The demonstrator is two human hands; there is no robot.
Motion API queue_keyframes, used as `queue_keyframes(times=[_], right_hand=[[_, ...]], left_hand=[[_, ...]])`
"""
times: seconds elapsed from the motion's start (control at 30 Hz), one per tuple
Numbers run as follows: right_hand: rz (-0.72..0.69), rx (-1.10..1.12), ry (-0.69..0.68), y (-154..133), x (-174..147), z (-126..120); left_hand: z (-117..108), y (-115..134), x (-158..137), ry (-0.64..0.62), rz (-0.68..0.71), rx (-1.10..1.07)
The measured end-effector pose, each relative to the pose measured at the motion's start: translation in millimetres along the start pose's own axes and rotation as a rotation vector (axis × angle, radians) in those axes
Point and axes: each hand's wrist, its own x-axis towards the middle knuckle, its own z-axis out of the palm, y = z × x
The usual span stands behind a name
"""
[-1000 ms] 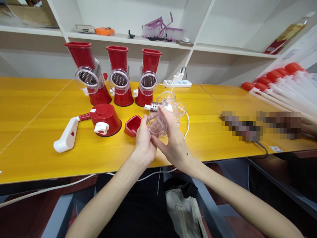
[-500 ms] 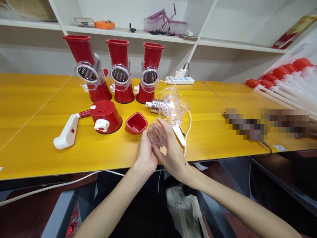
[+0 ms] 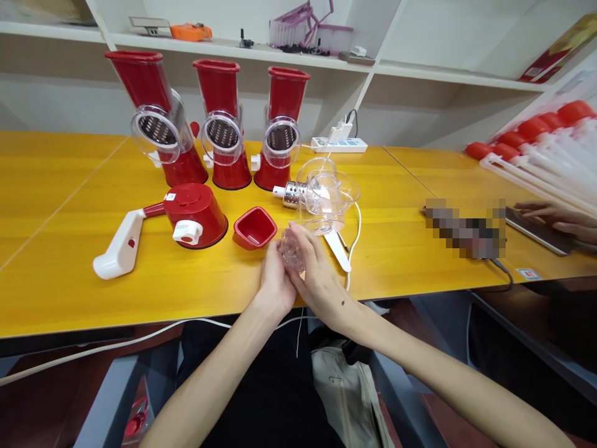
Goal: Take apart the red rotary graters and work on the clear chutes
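Note:
Between my two hands, near the table's front edge, is a small clear plastic part (image 3: pixel 291 250) with a round, ridged face. My left hand (image 3: pixel 276 280) cups it from the left, and my right hand (image 3: pixel 319 280) closes round it from the right. Just beyond my left hand lies a red cup-shaped pusher (image 3: pixel 254 228). A clear grater housing (image 3: pixel 329 193) rests past my right hand, beside a metal drum (image 3: pixel 293 195). To the left, a red grater base (image 3: pixel 196 214) with a white knob has a white crank handle (image 3: pixel 121 242) reaching out from it.
Three assembled red rotary graters (image 3: pixel 224 124) stand at the back. A power strip (image 3: pixel 338 145) with a white cable sits behind the housing. Another person's hand (image 3: pixel 559 218) is over a phone (image 3: pixel 536 230) at the right, near several red-capped clear parts (image 3: pixel 536 129).
The clear part has turned slightly in my hands, and my right fingers have closed nearer round it. At the right, the other person's hand and a phone now show clearly.

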Motion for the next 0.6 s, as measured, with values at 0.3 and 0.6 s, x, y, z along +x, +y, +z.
queue_keyframes(times=[0.3,0.6], right_hand=[[-0.029,0.011,-0.048,3.9,0.2,-2.1],[-0.067,0.067,-0.054,3.9,1.6,-5.3]], left_hand=[[5.0,2.9,-2.2,0.037,-0.005,-0.017],[7.9,4.9,1.1,-0.045,-0.002,-0.078]])
